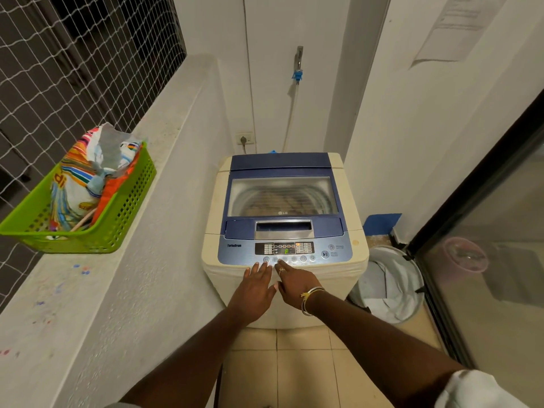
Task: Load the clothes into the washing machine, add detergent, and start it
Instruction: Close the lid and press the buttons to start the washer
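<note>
Your left hand [253, 293] lies flat with fingers straight, tips at the front edge of the cream top-loading washing machine [351, 201] at 12 o'clock, holding nothing. Your right hand [295, 285] sets its straight index finger on the button row of the blue control panel [235, 254], other fingers curled, gripping nothing. The blue lid with clear window [282, 164] is closed; clothes [279, 201] show dimly beneath. At 9 o'clock, a green perforated plastic basket [117, 228] on the grey concrete ledge [88, 290] holds a colourful printed detergent bag [73, 189], top open. At 3 o'clock stands a white laundry bin [391, 287].
</note>
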A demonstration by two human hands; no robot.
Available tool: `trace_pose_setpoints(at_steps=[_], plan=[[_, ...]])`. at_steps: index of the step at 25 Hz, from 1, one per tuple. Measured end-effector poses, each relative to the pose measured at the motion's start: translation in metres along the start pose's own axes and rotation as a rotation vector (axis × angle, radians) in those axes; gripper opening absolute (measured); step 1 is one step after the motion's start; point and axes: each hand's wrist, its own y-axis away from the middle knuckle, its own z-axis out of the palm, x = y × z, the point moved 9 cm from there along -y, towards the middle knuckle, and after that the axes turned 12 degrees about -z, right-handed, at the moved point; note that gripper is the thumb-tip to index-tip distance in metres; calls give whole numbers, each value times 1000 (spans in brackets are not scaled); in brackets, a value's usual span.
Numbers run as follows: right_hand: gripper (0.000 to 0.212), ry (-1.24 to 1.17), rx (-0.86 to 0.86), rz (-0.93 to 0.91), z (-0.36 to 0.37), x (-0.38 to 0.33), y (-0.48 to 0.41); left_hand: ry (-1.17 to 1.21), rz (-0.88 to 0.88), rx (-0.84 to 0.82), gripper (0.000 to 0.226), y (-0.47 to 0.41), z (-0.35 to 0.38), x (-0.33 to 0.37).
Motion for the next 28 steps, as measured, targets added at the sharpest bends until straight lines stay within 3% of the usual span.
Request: trace_pose_setpoints(at_steps=[18,19,23,26,28], plan=[[62,18,-68,58,-8,-11,-21,17,-9,8,60,-16,-2,-14],[59,22,-57,65,-12,-12,-21,29,-13,12,65,-17,-2,-16],[46,77,-44,67,-21,-16,-29,98,6,43,124,-26,2,-21],[42,85,-45,72,-23,-14,-32,116,10,41,129,-28,1,-21],[42,98,-55,69,-24,-13,-34,107,1,31,119,-27,0,-21]])
